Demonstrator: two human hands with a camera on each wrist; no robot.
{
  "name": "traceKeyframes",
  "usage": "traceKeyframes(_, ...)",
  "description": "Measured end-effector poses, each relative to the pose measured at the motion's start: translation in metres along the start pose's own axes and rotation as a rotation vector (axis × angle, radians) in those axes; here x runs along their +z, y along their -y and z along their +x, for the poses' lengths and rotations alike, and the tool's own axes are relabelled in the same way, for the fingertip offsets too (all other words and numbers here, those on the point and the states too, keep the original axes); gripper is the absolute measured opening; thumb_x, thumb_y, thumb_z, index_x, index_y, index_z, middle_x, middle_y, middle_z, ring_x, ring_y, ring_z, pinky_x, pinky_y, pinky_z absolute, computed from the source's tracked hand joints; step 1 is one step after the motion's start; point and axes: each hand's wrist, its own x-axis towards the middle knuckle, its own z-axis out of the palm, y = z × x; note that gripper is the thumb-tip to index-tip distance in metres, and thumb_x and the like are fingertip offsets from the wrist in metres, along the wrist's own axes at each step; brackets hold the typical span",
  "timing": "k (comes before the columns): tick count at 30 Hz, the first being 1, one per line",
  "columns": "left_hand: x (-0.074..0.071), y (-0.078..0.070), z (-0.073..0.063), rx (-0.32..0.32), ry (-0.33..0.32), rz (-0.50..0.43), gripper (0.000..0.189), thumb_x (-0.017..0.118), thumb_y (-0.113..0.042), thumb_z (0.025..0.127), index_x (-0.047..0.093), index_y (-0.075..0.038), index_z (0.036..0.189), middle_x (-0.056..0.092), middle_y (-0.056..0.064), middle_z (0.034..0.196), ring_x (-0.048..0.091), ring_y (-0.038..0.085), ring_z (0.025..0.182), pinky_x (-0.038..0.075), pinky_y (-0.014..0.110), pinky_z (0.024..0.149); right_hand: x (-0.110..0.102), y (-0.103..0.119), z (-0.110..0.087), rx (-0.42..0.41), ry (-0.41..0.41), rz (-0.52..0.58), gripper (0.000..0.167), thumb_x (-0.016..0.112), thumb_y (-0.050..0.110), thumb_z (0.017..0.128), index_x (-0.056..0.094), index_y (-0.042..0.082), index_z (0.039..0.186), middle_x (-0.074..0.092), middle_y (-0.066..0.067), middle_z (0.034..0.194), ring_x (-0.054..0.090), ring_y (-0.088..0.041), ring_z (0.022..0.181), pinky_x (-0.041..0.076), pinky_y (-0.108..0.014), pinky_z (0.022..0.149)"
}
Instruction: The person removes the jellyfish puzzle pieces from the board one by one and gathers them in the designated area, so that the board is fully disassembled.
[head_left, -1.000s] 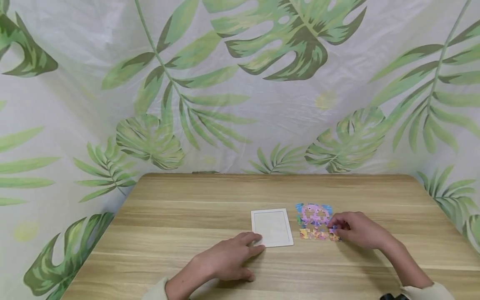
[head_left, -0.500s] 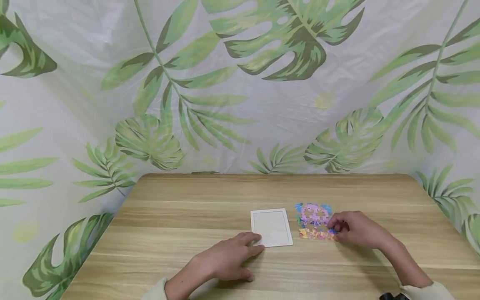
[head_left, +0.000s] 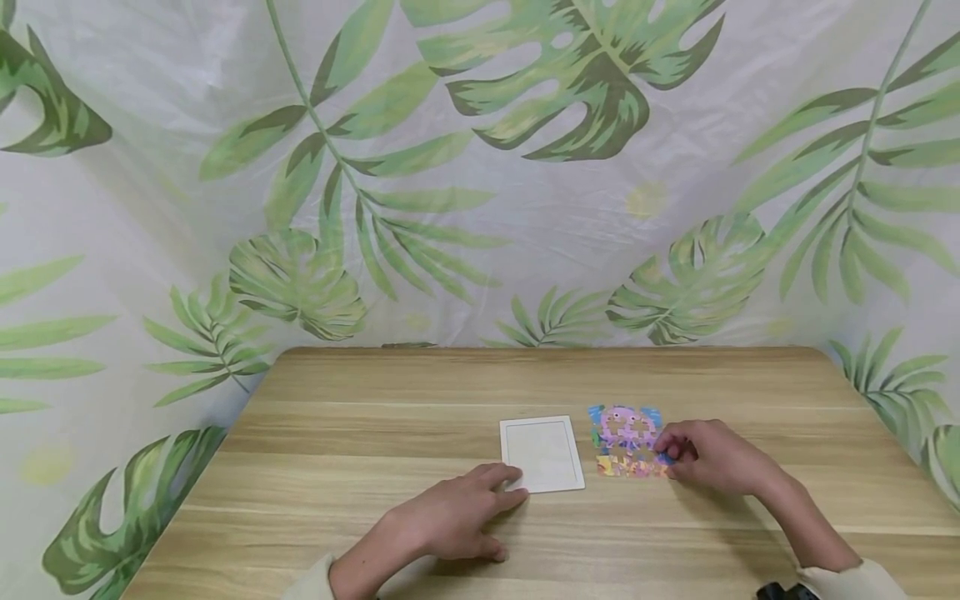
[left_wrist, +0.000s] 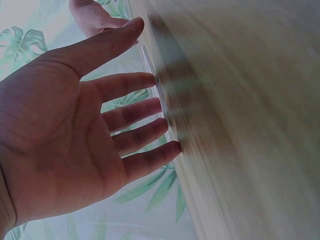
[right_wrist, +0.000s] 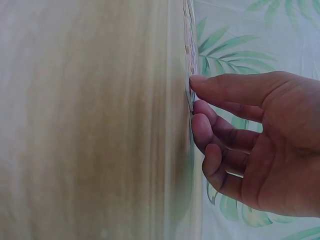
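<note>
On the wooden table lies a jigsaw puzzle (head_left: 627, 414) with a pink-purple octopus on blue, a yellow-orange strip along its front and wood-coloured gaps within. My right hand (head_left: 716, 458) is at its right front corner, thumb and curled fingers pinching a puzzle piece (right_wrist: 189, 97) low against the tabletop. The fingers partly cover that corner in the head view. My left hand (head_left: 465, 512) lies palm down with relaxed, spread fingers, its fingertips (head_left: 513, 476) on the left front corner of a white puzzle tray (head_left: 542, 450) with a thin dark inner outline.
The tray lies left of the puzzle, a narrow strip of wooden table (head_left: 375, 433) between them. A leaf-patterned cloth (head_left: 480, 250) hangs behind the table's back edge. A dark device (head_left: 786, 592) sits at the right sleeve.
The piece at the puzzle's right front corner has moved left, closing the narrow gap beside the yellow-orange strip. My right hand stays close at that corner; the left hand has not visibly moved.
</note>
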Motion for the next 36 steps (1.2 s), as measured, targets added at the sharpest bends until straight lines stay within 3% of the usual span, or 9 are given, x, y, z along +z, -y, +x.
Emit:
traceKeyframes(15,0.001,0.0,0.0,0.009,-0.003,0.009,0.072,0.084,-0.044,0.093,0.057,-0.025,0.157,0.044,0.0,0.168,0.044,0.023,0.155,0.057,0.046,0.109,0.0,0.004,-0.002,0.018,-0.011,0.014,0.02,0.078,0.005,0.091,0.075,0.01,0.109,0.068,0.004,0.095,0.059,-0.002,0.081,0.053,-0.023,0.07)
traceKeyframes(25,0.001,0.001,-0.001,0.003,0.014,0.004,0.073,0.081,-0.047,0.095,0.054,-0.026,0.159,0.04,-0.002,0.171,0.042,0.023,0.157,0.054,0.048,0.114,-0.004,0.004,-0.009,0.013,-0.04,-0.007,0.014,0.071,0.011,0.099,0.075,0.007,0.112,0.072,0.004,0.098,0.063,-0.002,0.086,0.056,-0.024,0.072)
traceKeyframes(30,0.001,0.009,-0.006,0.024,0.01,-0.023,0.069,0.075,-0.049,0.099,0.053,-0.025,0.16,0.039,-0.001,0.172,0.04,0.023,0.159,0.048,0.045,0.121,-0.007,0.005,-0.014,0.025,-0.064,-0.024,0.014,0.07,0.013,0.102,0.075,0.007,0.114,0.075,0.004,0.102,0.065,-0.003,0.089,0.057,-0.024,0.074)
traceKeyframes(36,-0.003,0.027,-0.015,0.0,-0.074,-0.06,0.069,0.073,-0.047,0.102,0.053,-0.015,0.16,0.043,0.006,0.17,0.042,0.029,0.157,0.043,0.05,0.125,-0.008,0.006,-0.02,0.037,-0.118,-0.064,0.014,0.069,0.018,0.105,0.076,0.009,0.114,0.073,0.007,0.099,0.063,-0.001,0.089,0.057,-0.024,0.076)
